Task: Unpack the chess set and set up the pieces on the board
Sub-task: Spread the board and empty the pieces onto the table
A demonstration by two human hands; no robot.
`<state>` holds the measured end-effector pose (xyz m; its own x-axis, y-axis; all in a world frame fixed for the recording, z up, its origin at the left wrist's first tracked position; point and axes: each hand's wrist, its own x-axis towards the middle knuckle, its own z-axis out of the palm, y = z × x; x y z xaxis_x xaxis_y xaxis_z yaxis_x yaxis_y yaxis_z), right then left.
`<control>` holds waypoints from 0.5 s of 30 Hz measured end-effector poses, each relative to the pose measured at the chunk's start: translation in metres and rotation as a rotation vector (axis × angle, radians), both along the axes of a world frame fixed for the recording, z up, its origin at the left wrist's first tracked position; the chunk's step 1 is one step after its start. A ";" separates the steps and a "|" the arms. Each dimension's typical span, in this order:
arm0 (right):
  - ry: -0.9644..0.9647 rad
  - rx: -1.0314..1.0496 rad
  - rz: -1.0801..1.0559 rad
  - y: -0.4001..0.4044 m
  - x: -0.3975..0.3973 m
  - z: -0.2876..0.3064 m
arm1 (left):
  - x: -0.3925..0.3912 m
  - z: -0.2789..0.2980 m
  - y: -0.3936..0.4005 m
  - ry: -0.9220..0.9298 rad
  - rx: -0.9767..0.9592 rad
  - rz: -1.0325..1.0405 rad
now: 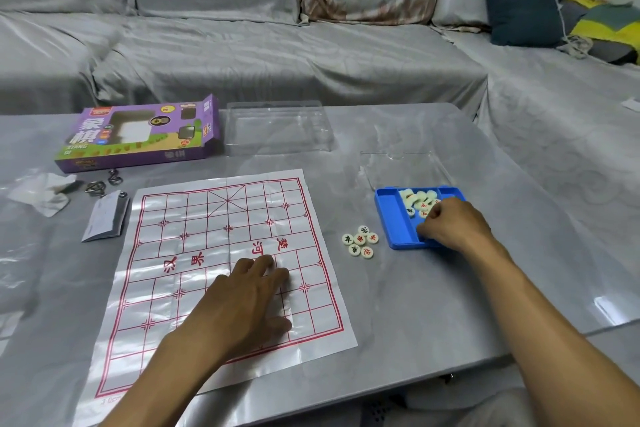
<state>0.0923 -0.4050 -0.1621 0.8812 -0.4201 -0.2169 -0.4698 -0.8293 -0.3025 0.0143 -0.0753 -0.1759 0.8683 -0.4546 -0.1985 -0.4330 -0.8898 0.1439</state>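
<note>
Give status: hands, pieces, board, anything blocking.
Left hand flat on the board, fingers straight. Right hand curled in the blue tray among pieces; grip unclear. Six pieces loose on table, none on board. Nothing blocking.

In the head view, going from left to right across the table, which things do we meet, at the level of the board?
Crumpled clear plastic wrap → folded white paper leaflet → white paper chess board with red grid → six round cream chess pieces in a cluster → blue plastic tray, where the right hand reaches.
</note>
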 end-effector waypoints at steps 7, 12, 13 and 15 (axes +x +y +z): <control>-0.287 0.316 0.061 0.015 0.008 -0.004 | 0.001 0.000 0.000 -0.001 0.014 -0.008; -0.364 0.587 0.184 0.049 0.010 -0.008 | 0.000 0.000 -0.001 0.004 0.010 0.001; -0.349 0.569 0.225 0.058 0.011 -0.011 | 0.000 0.000 -0.001 0.006 0.009 0.002; -0.315 0.507 0.295 0.072 0.012 -0.018 | 0.000 0.000 0.000 0.007 0.010 0.000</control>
<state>0.1046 -0.3328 -0.1802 0.9972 -0.0654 -0.0372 -0.0701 -0.6286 -0.7745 0.0146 -0.0757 -0.1763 0.8669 -0.4524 -0.2094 -0.4317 -0.8913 0.1383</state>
